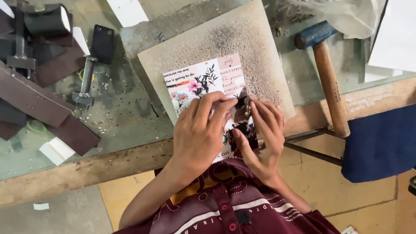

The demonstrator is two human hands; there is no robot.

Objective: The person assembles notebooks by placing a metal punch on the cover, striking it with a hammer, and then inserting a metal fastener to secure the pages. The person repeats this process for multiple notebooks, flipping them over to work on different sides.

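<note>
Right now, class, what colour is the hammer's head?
Blue, on a brown wooden handle: the hammer, seen in the head view.

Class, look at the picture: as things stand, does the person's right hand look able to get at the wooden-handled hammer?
Probably yes. The hammer lies on the bench just to the right of the right hand, with nothing between them. That hand is busy, though, pinching a small metal piece on the printed card, so it would have to let go.

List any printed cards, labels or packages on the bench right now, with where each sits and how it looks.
Printed floral card: on the speckled square cutting board, under both hands; rectangular, white and pink panels, dark flowers, black lettering.
Left hand and right hand: pressing its lower half, around a small dark piece.
Crumpled clear plastic bag: top right, beside the wooden-handled hammer.
Plain white paper sheets: right edge; nothing printed visible.
</note>
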